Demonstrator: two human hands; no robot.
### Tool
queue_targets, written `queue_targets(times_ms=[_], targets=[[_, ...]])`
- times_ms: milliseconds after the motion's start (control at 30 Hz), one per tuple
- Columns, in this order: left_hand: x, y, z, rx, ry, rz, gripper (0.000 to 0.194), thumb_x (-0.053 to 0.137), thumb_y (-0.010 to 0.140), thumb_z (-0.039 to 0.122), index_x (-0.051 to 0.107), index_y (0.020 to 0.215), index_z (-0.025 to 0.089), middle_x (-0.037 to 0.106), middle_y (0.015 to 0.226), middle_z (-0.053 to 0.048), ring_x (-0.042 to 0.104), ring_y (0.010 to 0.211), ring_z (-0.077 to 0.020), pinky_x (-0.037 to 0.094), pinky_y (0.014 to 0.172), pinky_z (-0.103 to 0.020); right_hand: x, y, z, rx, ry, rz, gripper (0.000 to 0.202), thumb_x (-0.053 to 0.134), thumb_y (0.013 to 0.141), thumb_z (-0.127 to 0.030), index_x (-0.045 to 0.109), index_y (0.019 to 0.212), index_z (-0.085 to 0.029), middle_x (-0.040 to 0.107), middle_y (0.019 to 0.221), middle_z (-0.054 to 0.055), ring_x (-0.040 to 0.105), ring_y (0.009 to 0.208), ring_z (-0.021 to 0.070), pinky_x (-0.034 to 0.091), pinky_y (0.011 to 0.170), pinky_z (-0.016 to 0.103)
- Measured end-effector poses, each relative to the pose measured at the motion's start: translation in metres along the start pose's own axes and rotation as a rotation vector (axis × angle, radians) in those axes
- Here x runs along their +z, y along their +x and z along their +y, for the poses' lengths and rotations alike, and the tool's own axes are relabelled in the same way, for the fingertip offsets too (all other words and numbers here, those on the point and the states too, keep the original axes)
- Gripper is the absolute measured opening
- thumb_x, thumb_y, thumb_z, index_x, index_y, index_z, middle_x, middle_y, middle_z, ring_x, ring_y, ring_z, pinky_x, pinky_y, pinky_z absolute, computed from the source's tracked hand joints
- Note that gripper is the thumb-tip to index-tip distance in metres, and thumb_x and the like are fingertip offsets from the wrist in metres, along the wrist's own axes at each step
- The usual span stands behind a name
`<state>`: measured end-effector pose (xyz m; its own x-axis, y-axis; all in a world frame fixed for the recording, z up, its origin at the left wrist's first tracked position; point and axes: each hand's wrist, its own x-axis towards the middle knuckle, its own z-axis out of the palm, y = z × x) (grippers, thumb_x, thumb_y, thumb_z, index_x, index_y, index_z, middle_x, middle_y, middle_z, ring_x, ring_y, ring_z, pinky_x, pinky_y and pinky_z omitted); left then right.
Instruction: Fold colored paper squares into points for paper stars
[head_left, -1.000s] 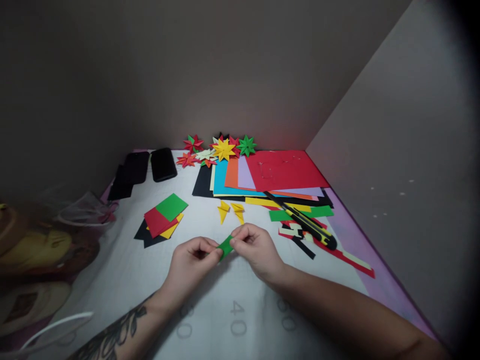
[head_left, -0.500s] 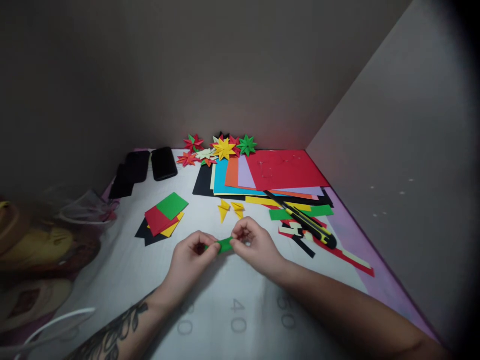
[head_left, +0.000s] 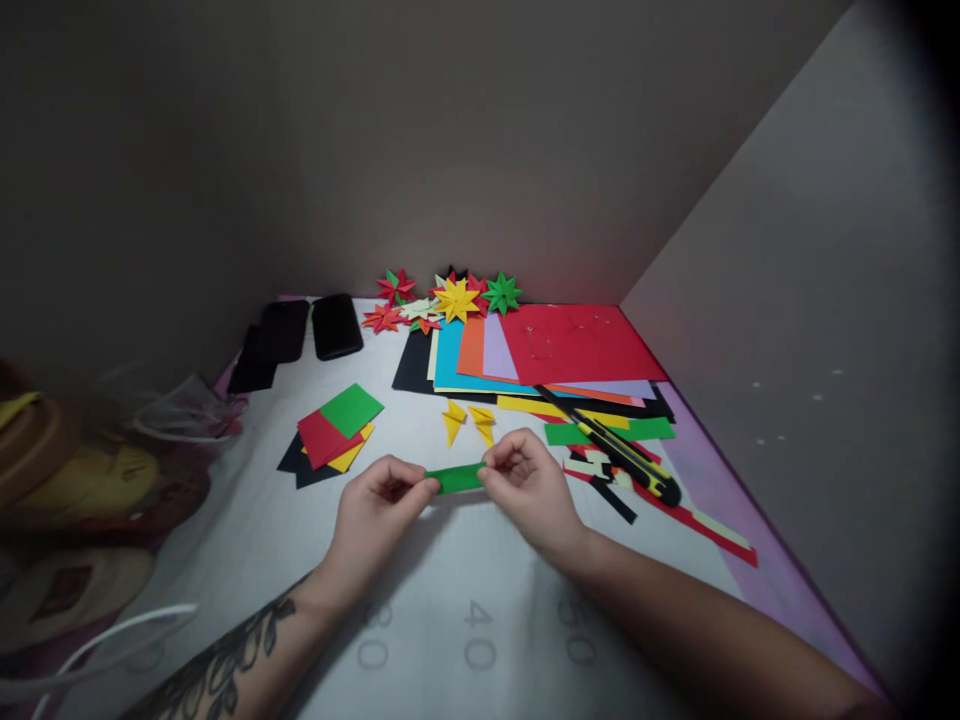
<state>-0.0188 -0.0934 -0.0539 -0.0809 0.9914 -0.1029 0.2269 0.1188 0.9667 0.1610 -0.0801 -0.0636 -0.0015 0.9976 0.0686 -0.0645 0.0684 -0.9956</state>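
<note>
Pinching a green paper strip [head_left: 459, 479] by both ends at frame centre in left hand [head_left: 379, 505] and right hand [head_left: 536, 500], with two yellow pieces [head_left: 454, 420] already folded just above but paper squares [head_left: 327, 442], left of centre, apparently unfolded.

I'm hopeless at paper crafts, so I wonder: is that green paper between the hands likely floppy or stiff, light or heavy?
The green paper is probably light: the left hand and right hand pinch only its ends. It seems fairly stiff, spanning them without visible sag, though their grip may help.
</note>
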Motion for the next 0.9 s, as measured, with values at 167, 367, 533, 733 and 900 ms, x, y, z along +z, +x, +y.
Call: queue_targets(times_ms=[167, 367, 533, 733, 900], targets=[[0.001, 0.000, 0.002, -0.003, -0.113, -0.007, 0.022, 0.071, 0.069, 0.026, 0.051, 0.068, 0.017, 0.064, 0.071, 0.001, 0.056, 0.063, -0.0107, 0.044, 0.059, -0.021, 0.000, -0.001, -0.002, -0.003, -0.005, 0.007, 0.018, 0.061, 0.069, -0.013, 0.046, 0.076, -0.021, 0.054, 0.073, -0.004, 0.053, 0.068, 0.0118, 0.043, 0.065, 0.025], [0.002, 0.003, 0.000, -0.023, -0.117, -0.022, 0.022, 0.070, 0.068, 0.025, 0.049, 0.070, 0.017, 0.061, 0.068, 0.003, 0.053, 0.059, -0.0088, 0.041, 0.055, -0.019, -0.002, 0.001, -0.001, 0.035, -0.037, -0.021, 0.018, 0.060, 0.069, -0.014, 0.045, 0.077, -0.021, 0.054, 0.073, -0.003, 0.052, 0.068, 0.0117, 0.042, 0.064, 0.024], [-0.003, 0.015, -0.006, -0.113, -0.082, -0.167, 0.022, 0.069, 0.065, 0.025, 0.050, 0.072, 0.017, 0.054, 0.060, 0.005, 0.049, 0.053, -0.0081, 0.035, 0.050, -0.019, -0.004, 0.010, 0.010, 0.158, -0.196, -0.153, 0.018, 0.056, 0.065, -0.011, 0.043, 0.074, -0.021, 0.050, 0.065, -0.007, 0.046, 0.055, 0.0092, 0.036, 0.052, 0.021], [-0.011, 0.024, -0.008, -0.138, 0.031, -0.312, 0.014, 0.062, 0.064, 0.021, 0.052, 0.073, 0.017, 0.054, 0.057, 0.006, 0.047, 0.051, -0.0079, 0.034, 0.051, -0.020, -0.008, 0.013, 0.021, 0.033, -0.415, -0.267, 0.015, 0.052, 0.065, -0.007, 0.047, 0.069, -0.020, 0.049, 0.063, -0.007, 0.047, 0.058, 0.0096, 0.036, 0.055, 0.020], [-0.014, 0.026, -0.012, -0.083, 0.136, -0.344, 0.015, 0.056, 0.065, 0.018, 0.050, 0.078, 0.018, 0.056, 0.056, 0.006, 0.048, 0.051, -0.0091, 0.036, 0.053, -0.021, -0.009, 0.014, 0.020, -0.103, -0.575, -0.346, 0.020, 0.051, 0.066, -0.002, 0.060, 0.067, -0.020, 0.061, 0.068, -0.002, 0.053, 0.069, 0.0135, 0.041, 0.065, 0.025]])
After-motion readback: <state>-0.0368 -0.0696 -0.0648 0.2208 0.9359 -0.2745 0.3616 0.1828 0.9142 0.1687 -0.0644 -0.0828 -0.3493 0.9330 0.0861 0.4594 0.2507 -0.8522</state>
